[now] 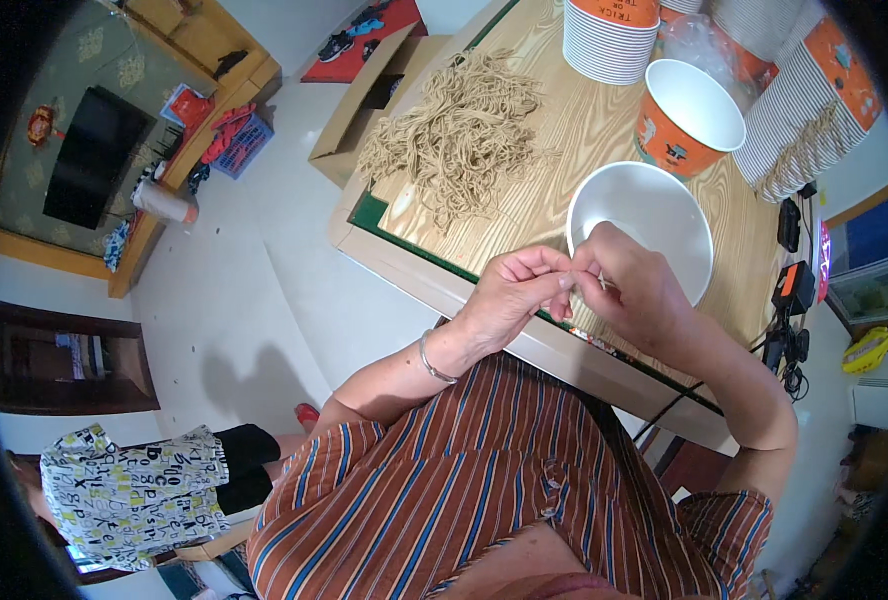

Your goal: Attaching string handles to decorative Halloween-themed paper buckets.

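Observation:
Over the front edge of the table, my left hand and my right hand meet, thumbs and fingertips pinched together. Whatever lies between them is too small or hidden to make out. A silver bangle circles my left wrist. Just behind my right hand is a round white bucket, its mouth facing up and its near wall partly covered by that hand. A loose heap of tan strings spreads over the table's left part, beyond my left hand.
An orange paper bucket stands behind the white one. Stacked paper buckets and another leaning stack fill the back right. Chargers and cables line the right edge. An open cardboard box adjoins the table's left. A person is at lower left.

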{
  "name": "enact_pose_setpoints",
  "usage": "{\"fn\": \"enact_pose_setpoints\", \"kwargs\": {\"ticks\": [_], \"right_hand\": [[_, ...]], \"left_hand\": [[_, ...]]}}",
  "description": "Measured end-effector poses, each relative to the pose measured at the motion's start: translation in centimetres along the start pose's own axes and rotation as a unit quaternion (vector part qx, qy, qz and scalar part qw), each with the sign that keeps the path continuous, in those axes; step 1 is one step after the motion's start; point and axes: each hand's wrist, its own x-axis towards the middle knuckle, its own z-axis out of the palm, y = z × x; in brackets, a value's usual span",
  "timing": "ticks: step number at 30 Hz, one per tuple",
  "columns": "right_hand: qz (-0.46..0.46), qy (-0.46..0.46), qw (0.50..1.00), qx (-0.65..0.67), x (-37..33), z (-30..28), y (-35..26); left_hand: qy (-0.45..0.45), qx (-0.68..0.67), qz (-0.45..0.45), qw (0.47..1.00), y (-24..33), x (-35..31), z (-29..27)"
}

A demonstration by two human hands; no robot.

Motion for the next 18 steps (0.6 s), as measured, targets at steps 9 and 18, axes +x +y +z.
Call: {"fn": "enact_pose_setpoints", "kwargs": {"ticks": [9,18], "right_hand": [[0.156,-0.085,0.968,0.179,0.8,-1.1,0.5],[0.132,-0.088,0.966,0.203,1.0,-0.6,1.2]], "left_hand": [[-0.014,0.069,0.06,0.996,-0.4,-0.2,-0.1],[0.027,0.168,0.111,0.979,-0.6,-0.1,0.5]]}}
